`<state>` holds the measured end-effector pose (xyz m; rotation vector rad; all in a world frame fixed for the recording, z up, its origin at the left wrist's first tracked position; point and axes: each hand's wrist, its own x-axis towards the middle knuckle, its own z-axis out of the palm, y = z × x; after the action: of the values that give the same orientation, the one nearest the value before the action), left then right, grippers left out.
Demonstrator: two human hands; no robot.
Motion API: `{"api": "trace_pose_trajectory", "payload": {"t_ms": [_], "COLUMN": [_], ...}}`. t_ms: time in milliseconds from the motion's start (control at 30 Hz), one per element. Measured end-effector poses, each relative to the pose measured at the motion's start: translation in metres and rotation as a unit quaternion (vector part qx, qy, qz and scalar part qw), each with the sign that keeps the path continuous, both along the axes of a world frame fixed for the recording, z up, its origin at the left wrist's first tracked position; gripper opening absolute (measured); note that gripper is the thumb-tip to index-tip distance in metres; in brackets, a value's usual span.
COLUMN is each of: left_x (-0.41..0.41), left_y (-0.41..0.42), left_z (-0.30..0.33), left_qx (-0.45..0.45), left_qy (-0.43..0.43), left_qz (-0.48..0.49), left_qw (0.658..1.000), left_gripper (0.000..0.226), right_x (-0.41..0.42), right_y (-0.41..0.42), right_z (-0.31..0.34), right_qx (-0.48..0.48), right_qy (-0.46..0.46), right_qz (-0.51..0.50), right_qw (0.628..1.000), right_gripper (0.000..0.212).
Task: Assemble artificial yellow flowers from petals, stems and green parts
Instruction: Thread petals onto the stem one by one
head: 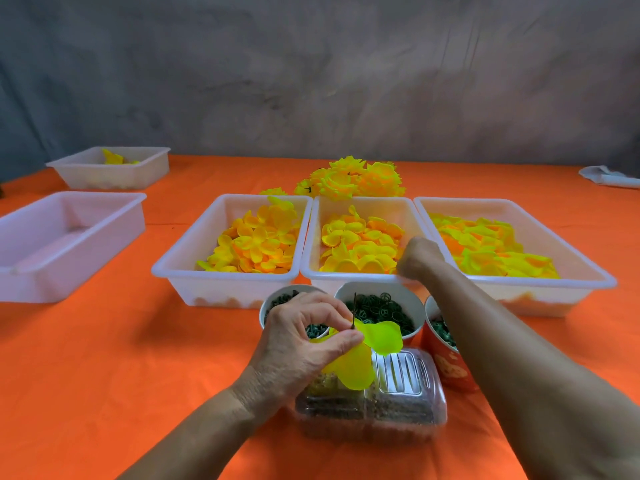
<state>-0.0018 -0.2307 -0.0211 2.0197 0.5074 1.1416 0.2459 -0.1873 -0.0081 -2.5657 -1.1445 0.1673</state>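
Counts: 5 white trays: 3 in a row mid-frame, left tray (180, 268), middle tray (313, 237), right tray (595, 271), each full of yellow petals; 2 at left, near empty tray (69, 233) and far tray (145, 168) holding a few petals. 3 cups of green parts at lower center: (273, 299), (412, 299), (450, 368). 1 clear plastic box (408, 403). 1 heap of finished flowers (349, 181), upper center, probably 6+, too overlapped to count. 2 hands: left hand (304, 337), right hand (419, 258).
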Motion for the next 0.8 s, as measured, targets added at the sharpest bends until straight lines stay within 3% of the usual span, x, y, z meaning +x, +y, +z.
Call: {"api": "trace_pose_trajectory", "payload": {"t_ms": [133, 267, 333, 533, 600, 700, 800], "left_x": [0.000, 0.000, 0.000, 0.001, 0.000, 0.001, 0.000], "left_y": [-0.001, -0.001, -0.001, -0.002, -0.002, -0.002, -0.003], "left_z": [0.001, 0.000, -0.001, -0.001, -0.001, -0.001, -0.001], "left_qx": [0.000, -0.004, -0.001, 0.002, 0.004, 0.002, 0.004], "left_qy": [-0.002, -0.007, -0.012, -0.011, -0.009, -0.007, -0.008], "left_qz": [-0.002, -0.002, -0.003, 0.001, 0.002, 0.003, 0.002], "left_qw": [1.000, 1.000, 1.000, 1.000, 1.000, 1.000, 1.000], "left_gripper": [0.018, 0.018, 0.019, 0.022, 0.022, 0.020, 0.020], "right_x": [0.004, 0.002, 0.000, -0.004, -0.005, -0.005, -0.004], "right_y": [-0.001, -0.011, -0.016, -0.029, -0.030, -0.032, -0.036], "right_z": [-0.007, 0.000, 0.002, 0.011, 0.015, 0.020, 0.023], "right_qx": [0.140, 0.252, 0.268, 0.328, 0.348, 0.379, 0.423], "right_qy": [0.057, 0.223, 0.242, 0.321, 0.331, 0.365, 0.428], "right_qz": [-0.057, -0.057, -0.047, -0.014, -0.012, -0.010, -0.027], "right_qw": [0.987, 0.940, 0.931, 0.888, 0.877, 0.850, 0.798], "right_gripper": [0.011, 0.002, 0.018, 0.034, 0.033, 0.014, 0.028]}}
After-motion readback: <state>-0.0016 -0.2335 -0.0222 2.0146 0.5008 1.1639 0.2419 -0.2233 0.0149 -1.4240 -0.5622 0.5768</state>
